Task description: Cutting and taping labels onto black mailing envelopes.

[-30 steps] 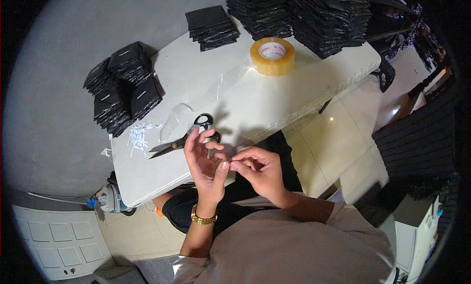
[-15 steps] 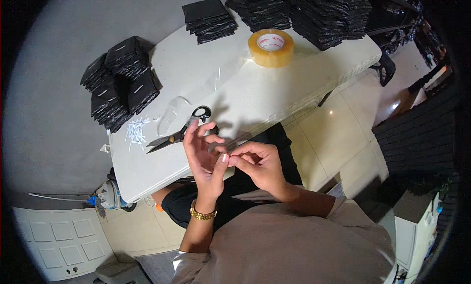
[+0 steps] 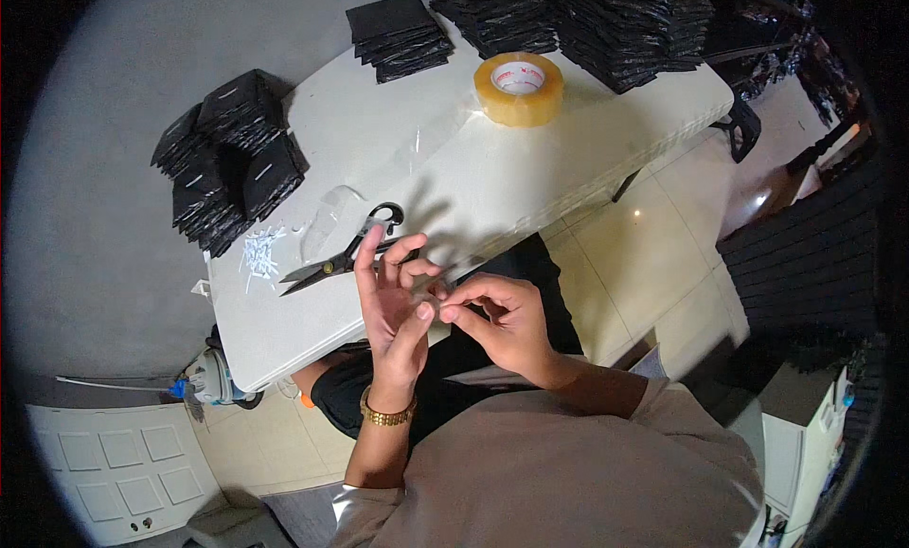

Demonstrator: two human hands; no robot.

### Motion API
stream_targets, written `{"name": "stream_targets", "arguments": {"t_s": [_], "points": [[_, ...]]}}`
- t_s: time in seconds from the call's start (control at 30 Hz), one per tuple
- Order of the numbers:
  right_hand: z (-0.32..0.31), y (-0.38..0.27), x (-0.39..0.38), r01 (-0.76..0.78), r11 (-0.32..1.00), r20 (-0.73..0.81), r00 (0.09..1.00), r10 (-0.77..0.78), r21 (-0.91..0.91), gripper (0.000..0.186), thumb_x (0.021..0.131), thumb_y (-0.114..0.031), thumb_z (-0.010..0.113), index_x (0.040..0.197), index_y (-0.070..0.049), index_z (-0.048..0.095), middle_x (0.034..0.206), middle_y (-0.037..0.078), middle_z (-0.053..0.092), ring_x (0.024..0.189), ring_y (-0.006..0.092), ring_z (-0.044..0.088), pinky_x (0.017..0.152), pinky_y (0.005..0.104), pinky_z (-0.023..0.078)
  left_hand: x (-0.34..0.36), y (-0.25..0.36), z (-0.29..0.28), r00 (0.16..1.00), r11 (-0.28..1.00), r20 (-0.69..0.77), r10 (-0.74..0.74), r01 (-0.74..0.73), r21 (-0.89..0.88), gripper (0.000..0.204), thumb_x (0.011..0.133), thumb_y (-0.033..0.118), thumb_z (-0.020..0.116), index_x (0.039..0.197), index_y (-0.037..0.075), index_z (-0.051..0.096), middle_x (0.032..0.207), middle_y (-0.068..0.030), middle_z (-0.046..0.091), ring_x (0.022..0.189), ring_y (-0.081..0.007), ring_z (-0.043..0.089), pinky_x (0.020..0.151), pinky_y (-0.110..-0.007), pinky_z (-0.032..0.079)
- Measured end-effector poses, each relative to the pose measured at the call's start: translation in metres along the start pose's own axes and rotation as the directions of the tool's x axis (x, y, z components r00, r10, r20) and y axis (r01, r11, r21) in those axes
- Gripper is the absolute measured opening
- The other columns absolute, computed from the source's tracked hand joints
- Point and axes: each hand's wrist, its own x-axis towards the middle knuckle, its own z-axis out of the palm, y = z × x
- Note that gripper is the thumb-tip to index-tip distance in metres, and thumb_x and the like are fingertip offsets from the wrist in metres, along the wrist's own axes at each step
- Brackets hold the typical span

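My left hand [image 3: 396,316], with a gold watch [image 3: 387,411] on its wrist, is palm up over the table's near edge. Its fingers are apart and slightly curled, the thumb close to the right fingertips. My right hand [image 3: 507,325] pinches thumb and forefinger together beside the left thumb; whatever is between them is too small to make out. Just beyond the left fingers lie black-handled scissors [image 3: 329,267], partly hidden by that hand. A curled clear piece of tape [image 3: 331,224] rests beside them. Farther off, a large roll of clear tape [image 3: 537,108] has a strip [image 3: 417,150] stretched along the table.
Stacks of flat black packets stand at the left [image 3: 227,160], the back [image 3: 398,36] and the back right [image 3: 634,36] of the white table [image 3: 275,344]. Small white strips [image 3: 260,254] lie in a pile near its left edge. Tiled floor [image 3: 625,264] shows at the right.
My right fingertips have drawn slightly apart from the left thumb, and the left fingers have opened a little wider. The things on the table keep their places.
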Motion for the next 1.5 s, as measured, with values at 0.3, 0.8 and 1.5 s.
{"name": "stream_targets", "arguments": {"t_s": [0.3,0.8,1.5], "points": [[-0.008,-0.012,0.009,0.132,0.973,0.021,0.991,-0.131,-0.189,0.01,0.093,-0.002,0.08,0.101,0.001,0.075,0.094,0.011,0.077,0.086,0.0166,0.073,0.076,0.0284,0.055,-0.002,0.011,-0.005,0.995,0.99,0.074,-0.074,0.082,-0.116,0.113,0.083,0.014,0.086,0.17,0.014,0.014,0.154,-0.019,0.046,0.128,-0.0242,0.059,0.1,-0.038,0.056],[-0.057,-0.028,0.039,0.727,0.342,0.332,0.61,-0.719,-0.595,0.027,0.071,-0.008,0.09,0.098,-0.011,0.084,0.092,0.0,0.074,0.084,0.0189,0.07,0.074,0.0315,0.061,-0.005,0.053,0.011,0.932,0.918,-0.015,-0.362,0.354,-0.178,0.08,0.104,0.01,0.068,0.166,0.008,0.018,0.1,-0.0205,0.072,0.087,-0.0221,0.074,0.069,-0.034,0.068],[-0.07,0.033,-0.015,0.053,0.994,-0.061,0.996,-0.059,-0.094,0.023,0.095,0.001,0.077,0.117,-0.002,0.07,0.109,0.009,0.072,0.093,0.013,0.068,0.082,0.0293,0.056,0.05,0.067,0.001,0.913,0.769,0.256,-0.317,0.089,0.633,0.099,0.083,-0.018,0.073,0.165,0.012,0.027,0.088,-0.004,0.067,0.083,-0.0137,0.067,0.078,-0.03,0.057]]}}
